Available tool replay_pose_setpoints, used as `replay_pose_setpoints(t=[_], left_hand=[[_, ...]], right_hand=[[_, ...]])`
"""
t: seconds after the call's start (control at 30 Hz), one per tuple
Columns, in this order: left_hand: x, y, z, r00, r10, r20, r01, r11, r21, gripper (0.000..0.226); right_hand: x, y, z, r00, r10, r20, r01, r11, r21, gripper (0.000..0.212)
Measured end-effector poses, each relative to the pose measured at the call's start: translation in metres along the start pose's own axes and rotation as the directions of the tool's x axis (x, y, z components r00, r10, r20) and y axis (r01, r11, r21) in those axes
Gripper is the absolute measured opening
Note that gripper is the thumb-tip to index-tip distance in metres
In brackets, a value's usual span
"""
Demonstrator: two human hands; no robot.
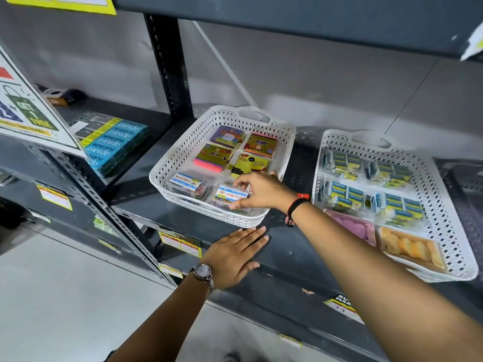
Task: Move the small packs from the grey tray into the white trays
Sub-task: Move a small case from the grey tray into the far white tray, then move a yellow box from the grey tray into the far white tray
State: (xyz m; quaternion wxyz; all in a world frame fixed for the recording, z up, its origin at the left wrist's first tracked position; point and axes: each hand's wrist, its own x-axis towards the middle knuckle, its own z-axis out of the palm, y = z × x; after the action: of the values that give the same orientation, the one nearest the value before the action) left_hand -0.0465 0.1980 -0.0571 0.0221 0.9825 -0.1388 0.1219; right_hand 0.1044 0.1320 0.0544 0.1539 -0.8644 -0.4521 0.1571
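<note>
Left hand [234, 253], watch on wrist, lies flat with fingers spread on the front lip of the grey shelf [285, 259], lower centre of frame, gripping nothing. Right hand [261, 190] reaches into the left white tray [167, 165] at centre, thumb and fingers pinched on a clear small pack [230, 198] in its near right corner. A second pack [187, 184] sits just beside it. Sticky-note pads [236, 150] fill the tray's far half. Right white tray [444, 194] holds eraser packs. No grey tray in view.
</note>
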Motion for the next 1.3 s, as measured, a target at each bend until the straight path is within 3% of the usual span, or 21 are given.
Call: replay_pose_setpoints(t=[0.17, 0.37, 0.5, 0.63, 0.77, 0.8, 0.87, 0.97, 1.13, 1.3], left_hand=[[0.0, -0.001, -0.003, 0.999, -0.012, 0.04, 0.012, 1.0, 0.003, 0.049], [0.005, -0.001, -0.008, 0.988, 0.032, 0.153, -0.038, 0.999, 0.033, 0.056], [0.02, 0.023, -0.009, 0.977, 0.133, 0.17, -0.134, 0.991, -0.005, 0.056], [0.043, 0.058, -0.001, 0.943, 0.281, 0.178, -0.276, 0.96, -0.052, 0.054], [0.066, 0.084, 0.006, 0.897, 0.4, 0.19, -0.395, 0.916, -0.064, 0.054], [0.074, 0.09, 0.01, 0.887, 0.425, 0.182, -0.423, 0.905, -0.054, 0.054], [0.084, 0.096, 0.019, 0.871, 0.469, 0.145, -0.47, 0.882, -0.03, 0.054], [0.096, 0.1, 0.035, 0.849, 0.525, 0.051, -0.527, 0.85, 0.013, 0.056], [0.095, 0.099, 0.036, 0.848, 0.53, -0.009, -0.53, 0.848, 0.024, 0.055], [0.093, 0.098, 0.037, 0.852, 0.524, -0.012, -0.523, 0.851, 0.033, 0.055]], right_hand=[[-0.006, 0.002, -0.005, 0.999, -0.019, -0.029, 0.018, 1.0, -0.022, 0.058], [-0.048, 0.047, -0.045, 0.948, 0.075, -0.309, -0.035, 0.99, 0.134, 0.038], [-0.107, 0.109, -0.082, 0.819, 0.224, -0.529, -0.148, 0.972, 0.182, 0.027], [-0.183, 0.165, -0.114, 0.661, 0.394, -0.639, -0.27, 0.919, 0.289, 0.035], [-0.271, 0.223, -0.122, 0.574, 0.547, -0.609, -0.518, 0.819, 0.246, 0.058], [-0.294, 0.241, -0.123, 0.536, 0.611, -0.583, -0.594, 0.763, 0.255, 0.054], [-0.334, 0.273, -0.116, 0.448, 0.782, -0.433, -0.752, 0.592, 0.291, 0.042], [-0.387, 0.308, -0.101, 0.392, 0.905, -0.167, -0.889, 0.42, 0.184, 0.071], [-0.407, 0.33, -0.088, 0.449, 0.892, 0.049, -0.889, 0.441, 0.122, 0.106], [-0.41, 0.361, -0.077, 0.454, 0.891, -0.015, -0.89, 0.454, 0.032, 0.1]])
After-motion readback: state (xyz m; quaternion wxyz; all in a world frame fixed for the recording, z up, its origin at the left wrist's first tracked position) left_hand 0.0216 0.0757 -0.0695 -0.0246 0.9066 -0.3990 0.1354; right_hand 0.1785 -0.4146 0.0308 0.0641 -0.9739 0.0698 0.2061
